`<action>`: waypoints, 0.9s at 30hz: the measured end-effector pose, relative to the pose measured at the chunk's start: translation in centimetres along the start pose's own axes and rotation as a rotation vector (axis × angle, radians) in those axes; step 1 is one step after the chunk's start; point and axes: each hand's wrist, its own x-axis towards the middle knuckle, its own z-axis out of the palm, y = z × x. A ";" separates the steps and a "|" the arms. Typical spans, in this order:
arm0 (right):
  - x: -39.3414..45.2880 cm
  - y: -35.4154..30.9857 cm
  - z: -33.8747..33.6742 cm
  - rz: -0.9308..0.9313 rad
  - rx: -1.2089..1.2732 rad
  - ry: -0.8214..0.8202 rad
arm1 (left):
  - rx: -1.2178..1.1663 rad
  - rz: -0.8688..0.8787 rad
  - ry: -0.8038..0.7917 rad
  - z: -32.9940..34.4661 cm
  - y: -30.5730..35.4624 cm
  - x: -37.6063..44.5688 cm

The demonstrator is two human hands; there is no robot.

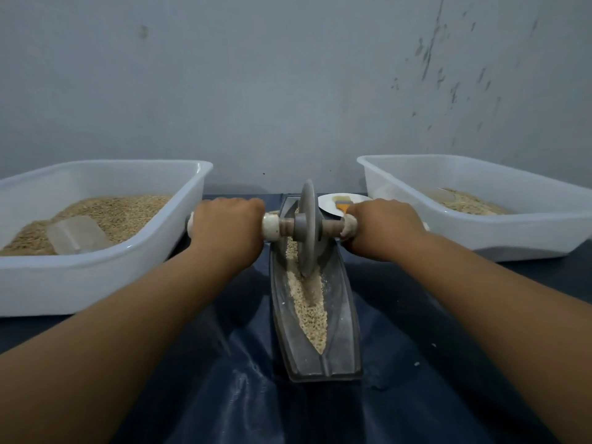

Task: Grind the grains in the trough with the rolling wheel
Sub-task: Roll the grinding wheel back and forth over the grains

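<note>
A long boat-shaped metal trough [344,331] lies in the middle, running away from me, with pale grains [309,302] along its groove. A grey rolling wheel [308,225] stands upright in the groove near the trough's middle, on a cross axle with white handles. My left hand [226,227] grips the left handle. My right hand [382,227] grips the right handle. Both fists are curled round the axle ends, which mostly hide under the fingers.
A white tub [105,277] at the left holds grain and a clear scoop [77,235]. A second white tub [480,232] at the right holds a thin layer of grain. A white plate [333,205] with an orange-handled brush [342,205] sits behind the trough. A wall stands close behind.
</note>
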 end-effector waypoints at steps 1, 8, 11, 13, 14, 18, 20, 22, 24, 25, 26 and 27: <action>-0.7 0.1 -0.2 -0.005 -0.010 -0.010 | 0.017 0.023 0.020 -0.2 -0.1 -0.9; -3.3 0.4 -0.2 -0.013 -0.167 0.169 | -0.011 0.059 0.040 0.0 -1.0 -3.1; -0.5 0.0 0.2 0.015 -0.059 0.086 | -0.018 0.009 -0.032 0.2 -0.6 -0.6; 1.1 0.1 0.9 0.042 0.023 0.009 | -0.002 0.004 -0.053 -0.1 0.0 1.3; 1.5 0.3 1.3 0.056 0.055 -0.021 | 0.009 0.009 -0.063 -0.3 0.2 2.1; 0.9 1.1 1.9 0.050 0.060 -0.051 | 0.045 0.052 -0.063 -0.7 0.3 1.9; -0.1 1.7 2.3 0.015 0.025 -0.013 | 0.051 0.084 -0.017 -0.2 -0.2 0.6; -0.6 1.9 2.4 -0.006 0.016 0.015 | 0.039 0.104 -0.016 0.2 -0.8 0.0; -0.3 1.7 2.2 0.012 0.041 -0.018 | 0.034 0.100 -0.040 0.2 -0.9 0.8; 0.1 1.5 2.1 0.030 0.051 -0.038 | 0.031 0.086 -0.056 0.1 -0.6 1.3; 0.7 1.2 2.0 0.044 0.055 -0.040 | 0.029 0.068 -0.070 0.1 -0.4 1.9; 1.2 0.9 2.0 0.051 0.054 -0.028 | 0.025 0.050 -0.084 0.1 -0.2 2.4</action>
